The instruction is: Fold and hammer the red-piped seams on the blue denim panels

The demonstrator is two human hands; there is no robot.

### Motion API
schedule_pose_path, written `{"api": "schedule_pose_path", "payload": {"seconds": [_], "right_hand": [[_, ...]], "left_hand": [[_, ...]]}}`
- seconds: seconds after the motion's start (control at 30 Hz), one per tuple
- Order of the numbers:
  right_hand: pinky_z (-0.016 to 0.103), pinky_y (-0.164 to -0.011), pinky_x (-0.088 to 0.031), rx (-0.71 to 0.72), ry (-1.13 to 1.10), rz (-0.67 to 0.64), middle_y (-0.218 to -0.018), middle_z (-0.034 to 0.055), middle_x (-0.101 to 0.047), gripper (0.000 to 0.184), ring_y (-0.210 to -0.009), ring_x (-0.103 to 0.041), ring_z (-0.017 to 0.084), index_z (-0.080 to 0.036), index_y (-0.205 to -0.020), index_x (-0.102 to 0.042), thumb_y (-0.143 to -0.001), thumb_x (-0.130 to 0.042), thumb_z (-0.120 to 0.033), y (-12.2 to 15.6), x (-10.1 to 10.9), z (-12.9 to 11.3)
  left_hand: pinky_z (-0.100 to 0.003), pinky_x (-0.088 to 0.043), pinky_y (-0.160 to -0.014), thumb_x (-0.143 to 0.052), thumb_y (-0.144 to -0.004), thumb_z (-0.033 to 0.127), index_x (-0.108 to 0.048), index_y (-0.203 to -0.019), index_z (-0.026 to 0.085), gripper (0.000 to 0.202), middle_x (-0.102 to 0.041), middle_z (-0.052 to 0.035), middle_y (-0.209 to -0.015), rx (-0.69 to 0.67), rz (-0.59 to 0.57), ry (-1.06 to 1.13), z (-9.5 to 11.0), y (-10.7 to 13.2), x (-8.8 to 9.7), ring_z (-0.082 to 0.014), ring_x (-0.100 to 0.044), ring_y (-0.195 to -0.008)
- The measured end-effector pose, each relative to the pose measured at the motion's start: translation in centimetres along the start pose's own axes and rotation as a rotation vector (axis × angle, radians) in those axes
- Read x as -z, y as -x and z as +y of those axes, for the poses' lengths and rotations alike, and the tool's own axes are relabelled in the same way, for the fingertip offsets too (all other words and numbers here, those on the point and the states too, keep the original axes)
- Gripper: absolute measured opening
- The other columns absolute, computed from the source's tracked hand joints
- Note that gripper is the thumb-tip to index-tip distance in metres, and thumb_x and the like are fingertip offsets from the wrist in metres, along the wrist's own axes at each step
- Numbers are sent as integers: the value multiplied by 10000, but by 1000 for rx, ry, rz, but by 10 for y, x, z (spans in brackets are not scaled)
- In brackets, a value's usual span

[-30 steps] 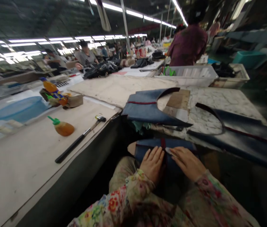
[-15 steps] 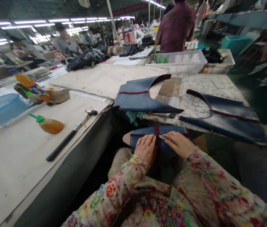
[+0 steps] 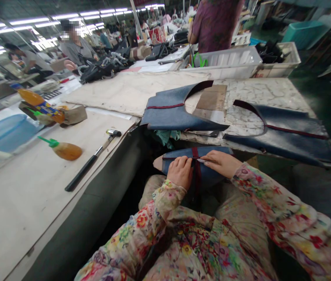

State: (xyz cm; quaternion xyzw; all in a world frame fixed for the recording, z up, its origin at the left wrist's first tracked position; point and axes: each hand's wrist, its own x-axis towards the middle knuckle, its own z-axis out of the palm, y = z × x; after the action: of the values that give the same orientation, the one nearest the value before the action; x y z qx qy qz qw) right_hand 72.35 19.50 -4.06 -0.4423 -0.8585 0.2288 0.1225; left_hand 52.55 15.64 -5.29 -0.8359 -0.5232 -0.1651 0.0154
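Observation:
A blue leather piece (image 3: 169,153) with dark red crossing strips rests over my lap, its left end pale and pointed. My left hand (image 3: 180,171) bears down on it left of the crossing, fingers bent and close together, gripping the leather. From the other side my right hand (image 3: 222,163) pinches a slim, pale-tipped tool (image 3: 201,160), its tip at the red strips; the exact kind is too small to tell. On the bench ahead lie two more blue leather pieces, a left one (image 3: 165,118) and a right one (image 3: 297,134), each with a red strip and a curved cut-out.
At my left, a hammer (image 3: 93,162) and a glue bottle (image 3: 66,150) lie on the paper-covered table (image 3: 22,210). Behind them are an orange drink bottle (image 3: 33,97) and a blue basin (image 3: 4,130). White crates (image 3: 221,72) stand beyond the bench, near a person in purple (image 3: 216,25).
The view has tipped slightly downward, so the benches sit higher in it. Both hands stay at the red crossing, and the slim tool's tip has shifted only slightly.

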Motion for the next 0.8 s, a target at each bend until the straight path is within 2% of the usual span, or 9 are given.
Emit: {"api": "schedule_pose_path", "payload": {"seconds": [0.17, 0.33, 0.47, 0.63, 0.8], "right_hand": [[353, -895, -394, -14, -72, -1, -1008, 101, -557, 434, -953, -513, 191, -130, -1104, -578, -843, -342, -384, 2, -2, 1], [362, -895, -410, -23, -146, 28, -989, 84, -578, 483, -955, -528, 198, -177, -1067, -601, -831, -332, -500, 3, -7, 3], [362, -926, -400, -50, -175, 40, -1027, 78, -579, 486, -982, -529, 197, -194, -1055, -609, -819, -342, -525, 1, -11, 7], [356, -945, -397, -76, -186, 18, -1021, 79, -589, 502, -986, -539, 199, -192, -1023, -630, -806, -334, -534, -5, -10, 6], [331, -894, -443, -30, -83, 14, -968, 73, -602, 455, -937, -563, 184, -209, -1039, -631, -827, -332, -477, -6, -13, 4]], "left_hand": [[-325, -383, -822, -411, -852, 263, -519, -978, 195, 180, -534, -27, -993, 51, -39, -9, -1, -6, 10, -191, -449, -961], [-333, -392, -729, -428, -833, 275, -501, -845, 199, 107, -520, -15, -872, 109, -49, -87, -5, -11, 17, -186, -457, -847], [-350, -360, -780, -383, -854, 245, -500, -806, 203, 134, -525, -6, -859, 48, -24, -88, -3, -14, 8, -174, -447, -865], [-325, -333, -823, -405, -849, 255, -505, -921, 211, 131, -545, 7, -928, -52, -3, 15, -1, -13, -8, -153, -445, -886], [-314, -332, -821, -414, -842, 264, -503, -899, 205, 121, -553, 17, -940, -97, 51, 40, -5, -9, -17, -145, -462, -880]]}}
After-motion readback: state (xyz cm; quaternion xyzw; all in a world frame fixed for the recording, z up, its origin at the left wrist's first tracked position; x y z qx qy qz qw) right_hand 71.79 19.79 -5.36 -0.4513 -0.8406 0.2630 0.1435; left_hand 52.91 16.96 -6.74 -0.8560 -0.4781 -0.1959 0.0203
